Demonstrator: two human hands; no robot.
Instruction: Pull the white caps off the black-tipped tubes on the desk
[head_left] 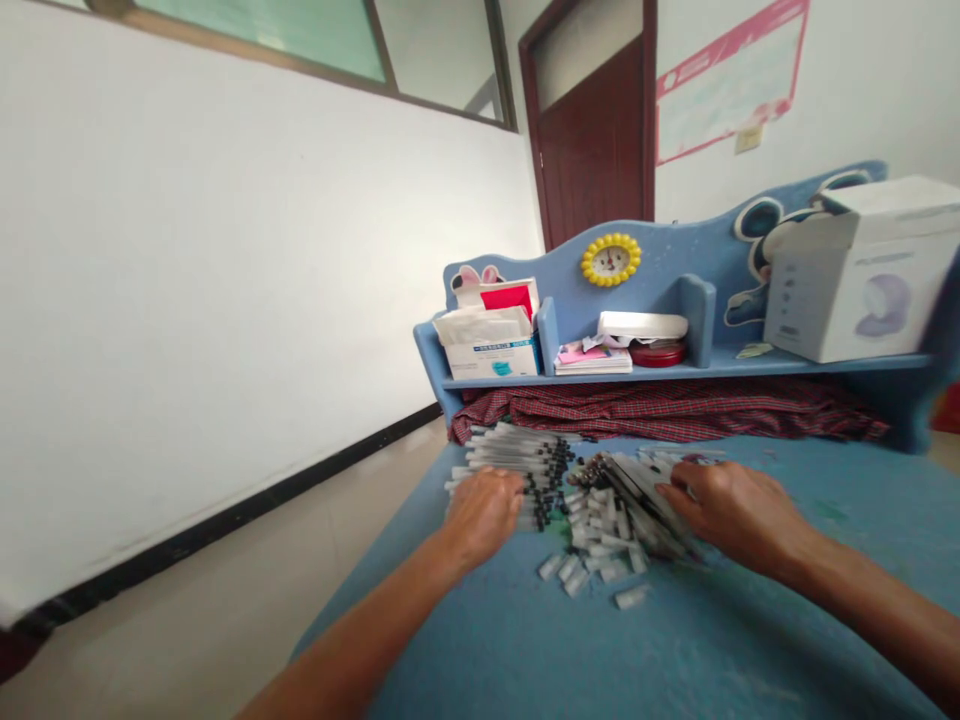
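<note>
A heap of thin white pens with dark tips lies on the blue desk. My left hand rests knuckles-up on the left part of the heap, fingers curled down into the pens. My right hand lies on the right part of the heap, fingers bent over a fan of pens. Several small white caps are scattered on the desk in front of the heap, between my two hands. What either hand grips is hidden under the fingers.
A red checked cloth lies behind the pens under a blue shelf. On the shelf stand a tissue box, booklets, a red tin and a white carton. A yellow flower clock hangs above. A white wall is left, a dark door behind.
</note>
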